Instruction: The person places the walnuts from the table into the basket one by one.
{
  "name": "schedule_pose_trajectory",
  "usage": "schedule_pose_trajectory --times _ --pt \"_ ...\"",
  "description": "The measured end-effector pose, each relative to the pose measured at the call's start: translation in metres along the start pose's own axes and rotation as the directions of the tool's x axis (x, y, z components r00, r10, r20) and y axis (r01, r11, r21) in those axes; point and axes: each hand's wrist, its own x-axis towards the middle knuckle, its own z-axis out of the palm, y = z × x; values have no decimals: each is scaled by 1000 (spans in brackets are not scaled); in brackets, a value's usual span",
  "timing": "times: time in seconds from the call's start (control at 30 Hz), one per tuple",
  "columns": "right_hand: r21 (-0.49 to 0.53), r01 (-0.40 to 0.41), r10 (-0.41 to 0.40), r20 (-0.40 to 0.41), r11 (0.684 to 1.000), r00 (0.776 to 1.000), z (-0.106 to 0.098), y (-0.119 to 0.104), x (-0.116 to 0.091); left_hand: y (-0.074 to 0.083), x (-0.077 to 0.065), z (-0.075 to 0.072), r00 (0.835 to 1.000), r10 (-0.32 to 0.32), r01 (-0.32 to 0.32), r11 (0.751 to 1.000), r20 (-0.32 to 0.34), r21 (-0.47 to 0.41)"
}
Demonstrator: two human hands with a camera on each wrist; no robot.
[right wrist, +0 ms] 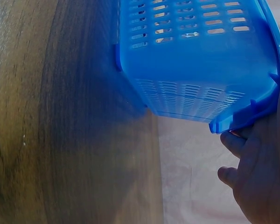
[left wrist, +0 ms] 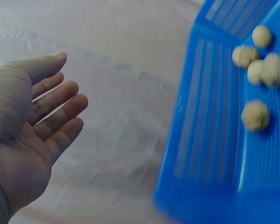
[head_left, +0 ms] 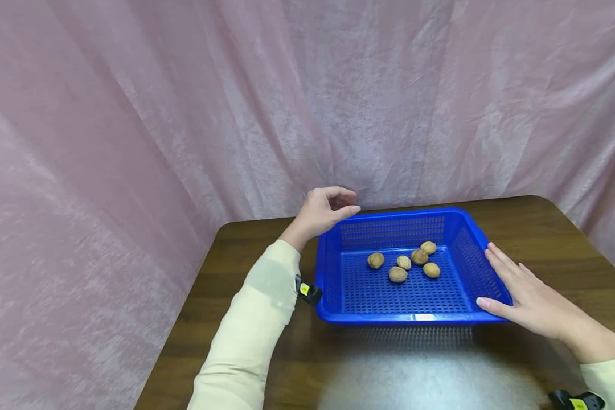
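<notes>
A blue plastic basket (head_left: pixel 333 310) with perforated walls stands on the table. Inside it several walnuts (head_left: pixel 398 274) lie on the bottom, grouped around the middle and toward the back right. My left hand (head_left: pixel 322 209) is raised by the basket's back left corner, its fingers loosely bent and nothing held. In the left wrist view, that hand (left wrist: pixel 42 107) shows its palm, apart from the basket wall (left wrist: pixel 203 112). Against the right rim rests my right hand (head_left: pixel 535 299), fingers fairly straight along the side and thumb over the front right corner. Its fingertips touch the rim from outside in the right wrist view.
A brown wooden table (head_left: pixel 200 341) carries the basket, whose back rim lies close to the far edge. Behind and to the left hang pink curtains (head_left: pixel 256 114). Light reflects off the tabletop in front of the basket.
</notes>
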Motion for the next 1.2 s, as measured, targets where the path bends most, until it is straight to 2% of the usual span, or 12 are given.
schedule_pose_trajectory --times 0.1,0.23,0.37,0.5,0.8,0.87,1.0,1.1,1.2 --pt "2 -2 2 -1 1000 1000 -1 0 0 -9 -12 -22 999 -6 7 998 -32 57" --pt "6 -21 21 18 1000 1000 -1 -2 3 -31 -34 -50 997 -38 49 984 -65 169" --pt "11 -38 38 32 999 999 -1 -2 4 -53 -60 -72 990 -107 127 956 -89 263" --pt "10 -38 38 31 999 999 0 0 3 -79 -87 -84 980 -170 197 920 -108 339" --pt "-4 -26 26 18 1000 1000 1 1 4 -151 -135 -85 950 -287 311 838 -121 449" --pt "-7 -27 27 17 1000 999 1 1 4 -167 -143 -83 944 -305 328 830 -126 452" --pt "-1 -33 33 26 999 999 1 1 3 -190 -155 -77 924 -357 380 829 -135 410" --pt "5 -36 36 30 999 999 1 0 3 -203 -160 -71 913 -386 406 832 -129 379" --pt "5 -37 37 29 999 999 1 0 3 -211 -163 -65 910 -395 412 835 -124 365"
